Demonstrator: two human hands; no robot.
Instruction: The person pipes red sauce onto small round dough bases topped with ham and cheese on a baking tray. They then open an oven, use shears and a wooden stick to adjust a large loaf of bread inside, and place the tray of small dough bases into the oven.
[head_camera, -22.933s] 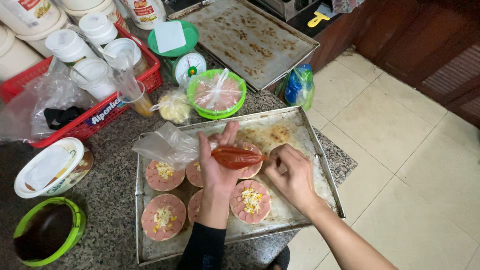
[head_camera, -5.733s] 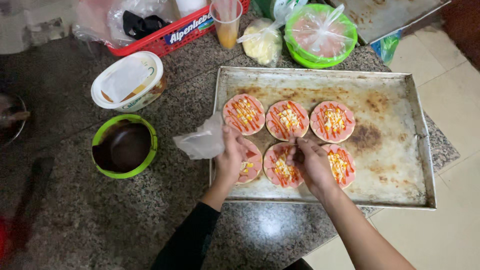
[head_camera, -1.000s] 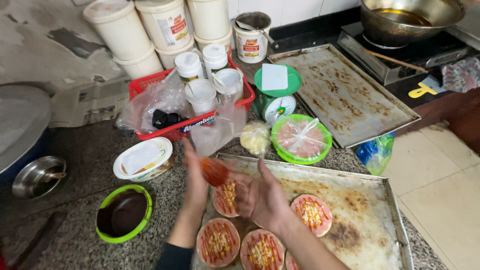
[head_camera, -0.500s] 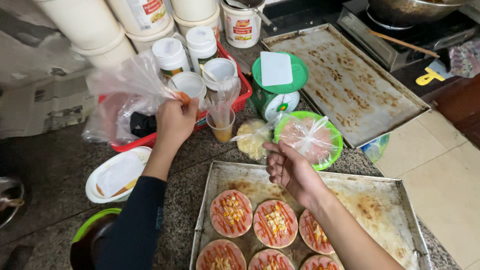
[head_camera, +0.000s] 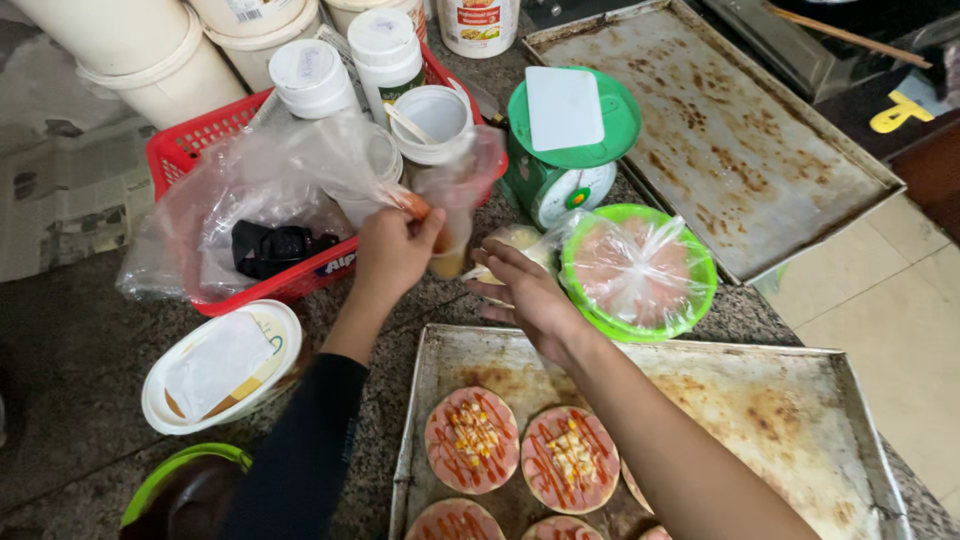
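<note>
My left hand (head_camera: 393, 252) is closed on the twisted top of a clear plastic sauce bag (head_camera: 455, 185) with red sauce in it. The bag hangs into a tall plastic cup (head_camera: 449, 258) at the front edge of the red basket (head_camera: 178, 152). My right hand (head_camera: 527, 296) reaches in from the right with its fingers spread, just beside the cup and a small bag of pale shreds (head_camera: 512, 240), holding nothing. Below my hands lies a worn baking tray (head_camera: 800, 420) with round pizza bases (head_camera: 470, 440) topped with corn and red sauce stripes.
A green bowl covered in plastic (head_camera: 640, 272) sits right of my right hand. Behind it stand a green kitchen scale (head_camera: 568, 135) and a second tray (head_camera: 725, 130). The basket holds white jars. A white lidded tub (head_camera: 220, 365) and a green bowl (head_camera: 185, 492) lie left.
My left hand has carried the sauce bag from above the pizzas up to the cup by the basket. My right hand followed and now reaches toward the cup.
</note>
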